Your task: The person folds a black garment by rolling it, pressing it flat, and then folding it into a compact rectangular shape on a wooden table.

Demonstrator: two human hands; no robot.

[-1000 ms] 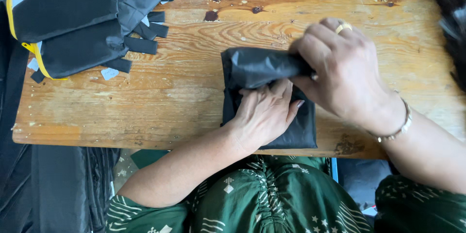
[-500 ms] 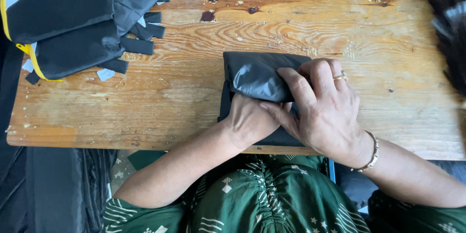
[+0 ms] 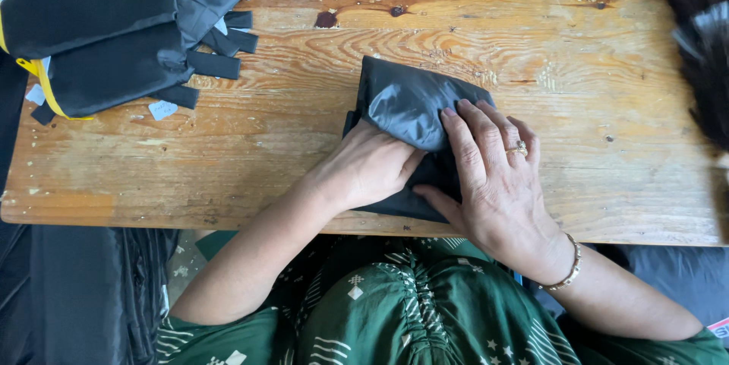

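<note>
Both hands press the black cloth [image 3: 410, 118] at frame centre: left hand [image 3: 364, 167] tucked under its fold, right hand [image 3: 493, 175] flat on top; mostly folded, other black pieces [image 3: 114, 31] upper left

The scene is lit evenly by soft daylight, and the wooden counter [image 3: 228, 160] is shown bright and sharp. Only faint shadows are cast. A dull sheen is seen on the folded black fabric [image 3: 406, 103]. A dark object [image 3: 702, 53] at the far right is blurred.
</note>
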